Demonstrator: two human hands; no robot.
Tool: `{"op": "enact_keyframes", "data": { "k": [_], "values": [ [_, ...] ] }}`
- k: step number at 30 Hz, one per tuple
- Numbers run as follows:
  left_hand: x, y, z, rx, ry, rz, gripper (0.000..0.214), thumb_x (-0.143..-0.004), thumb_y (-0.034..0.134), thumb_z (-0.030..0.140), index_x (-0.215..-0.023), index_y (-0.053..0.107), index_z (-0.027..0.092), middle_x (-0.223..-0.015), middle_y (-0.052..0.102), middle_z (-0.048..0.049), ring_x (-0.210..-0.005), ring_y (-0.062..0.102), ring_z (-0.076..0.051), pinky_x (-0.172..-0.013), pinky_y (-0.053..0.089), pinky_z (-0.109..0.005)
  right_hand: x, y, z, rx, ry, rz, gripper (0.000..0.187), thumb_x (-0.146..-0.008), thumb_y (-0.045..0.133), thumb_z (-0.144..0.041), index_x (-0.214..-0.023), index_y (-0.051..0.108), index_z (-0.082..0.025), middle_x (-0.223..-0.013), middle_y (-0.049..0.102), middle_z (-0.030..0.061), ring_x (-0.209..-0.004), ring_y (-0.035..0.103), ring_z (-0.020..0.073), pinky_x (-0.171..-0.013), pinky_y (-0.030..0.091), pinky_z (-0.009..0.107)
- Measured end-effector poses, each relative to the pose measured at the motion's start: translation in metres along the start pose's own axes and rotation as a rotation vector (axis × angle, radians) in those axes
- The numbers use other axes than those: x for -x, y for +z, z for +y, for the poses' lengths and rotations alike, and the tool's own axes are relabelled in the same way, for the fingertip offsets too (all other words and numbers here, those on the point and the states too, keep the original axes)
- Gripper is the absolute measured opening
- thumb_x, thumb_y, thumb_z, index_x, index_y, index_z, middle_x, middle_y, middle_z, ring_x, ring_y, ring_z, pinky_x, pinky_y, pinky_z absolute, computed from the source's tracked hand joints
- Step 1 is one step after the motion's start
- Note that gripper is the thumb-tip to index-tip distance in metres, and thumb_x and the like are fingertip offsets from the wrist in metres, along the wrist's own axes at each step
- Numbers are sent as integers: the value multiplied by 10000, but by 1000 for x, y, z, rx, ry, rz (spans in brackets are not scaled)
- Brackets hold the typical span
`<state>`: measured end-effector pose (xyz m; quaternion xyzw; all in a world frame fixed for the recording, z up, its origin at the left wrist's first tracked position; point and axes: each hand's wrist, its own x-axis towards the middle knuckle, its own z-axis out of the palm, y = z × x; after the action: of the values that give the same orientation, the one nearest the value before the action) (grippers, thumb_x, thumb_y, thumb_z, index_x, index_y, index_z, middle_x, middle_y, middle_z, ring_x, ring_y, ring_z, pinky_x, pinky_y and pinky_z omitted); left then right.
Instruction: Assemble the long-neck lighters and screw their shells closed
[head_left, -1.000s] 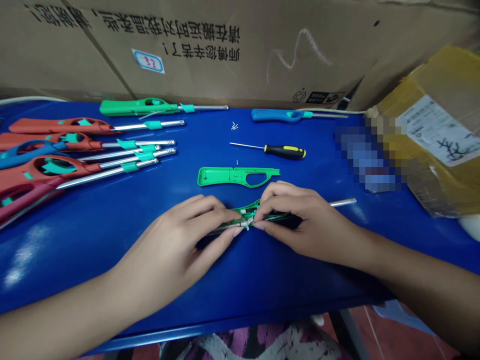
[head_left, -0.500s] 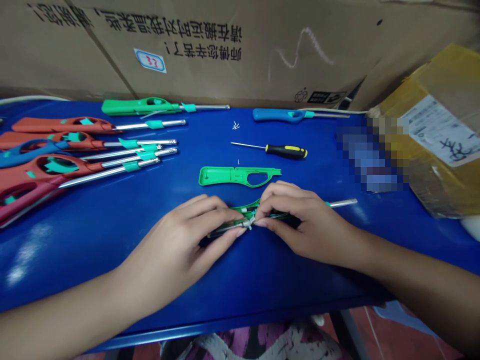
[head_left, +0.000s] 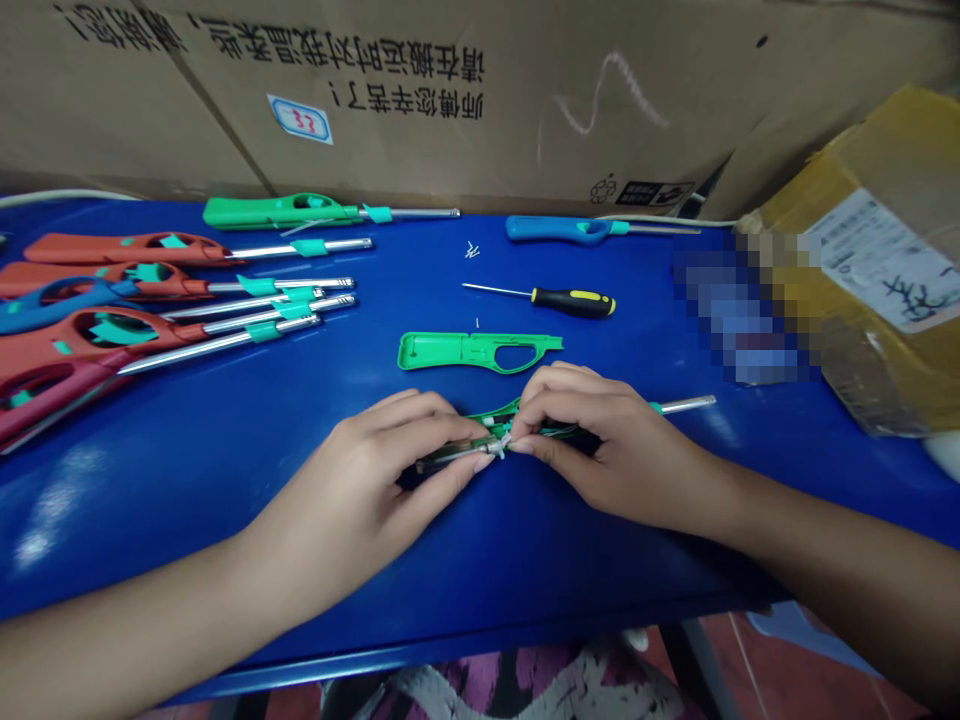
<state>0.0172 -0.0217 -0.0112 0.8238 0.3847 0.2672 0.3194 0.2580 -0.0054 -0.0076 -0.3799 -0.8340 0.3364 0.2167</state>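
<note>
My left hand (head_left: 401,450) pinches a clear lighter fuel tank (head_left: 454,453) near its valve end. At that end, the thumb and fingertips of my right hand (head_left: 574,430) are closed on a small pale part (head_left: 504,440), whose kind I cannot make out. Under both hands lies the opened green lighter body (head_left: 495,412), partly hidden, with its metal tube (head_left: 688,404) sticking out past my right hand. Just beyond them rests the other green handle half (head_left: 450,352), hollow side up. A single small screw (head_left: 478,323) lies above that half.
A black and yellow screwdriver (head_left: 574,301) lies behind the green half, with a few screws (head_left: 472,250) farther back. Several red, blue and green lighters (head_left: 120,330) are at the left. A blue lighter (head_left: 559,230) lies at the back, by a large carton (head_left: 450,150). A taped box (head_left: 862,330) stands right.
</note>
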Motion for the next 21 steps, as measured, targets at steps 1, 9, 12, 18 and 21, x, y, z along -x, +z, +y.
{"op": "enact_keyframes", "data": {
  "k": [1,9,12,18,21],
  "values": [
    [0,0,0,2,-4,-2,149,-967,654,225,-1098,725,215,-1020,710,-19,-923,664,-131,-804,532,-232,0,0,0,2,2,-2,113,-961,601,-122,-882,631,-198,-929,643,16,-918,589,169,-857,416,372],
    [-3,3,-2,2,15,0,150,-962,658,212,-1093,730,203,-1004,711,-25,-904,666,-132,-785,533,-236,0,0,0,2,-9,-7,120,-961,595,-109,-887,631,-197,-933,646,16,-923,590,167,-846,415,366],
    [-2,2,-1,5,11,-1,149,-964,655,219,-1091,733,202,-1007,714,-32,-907,668,-139,-785,538,-245,1,0,0,-1,-6,-9,121,-958,597,-108,-893,632,-204,-938,650,15,-924,592,168,-850,417,368],
    [-2,3,-1,8,10,11,148,-958,663,213,-1084,740,209,-1003,723,-29,-902,671,-140,-780,542,-240,0,0,0,4,-9,-5,117,-962,597,-118,-890,632,-204,-939,651,20,-922,593,172,-853,423,371],
    [-3,4,-1,16,10,23,145,-955,668,218,-1079,742,206,-996,729,-28,-904,675,-140,-788,544,-237,-1,0,0,5,-12,-2,119,-963,597,-120,-888,632,-205,-934,653,23,-917,593,175,-853,428,373]
  ]
}}
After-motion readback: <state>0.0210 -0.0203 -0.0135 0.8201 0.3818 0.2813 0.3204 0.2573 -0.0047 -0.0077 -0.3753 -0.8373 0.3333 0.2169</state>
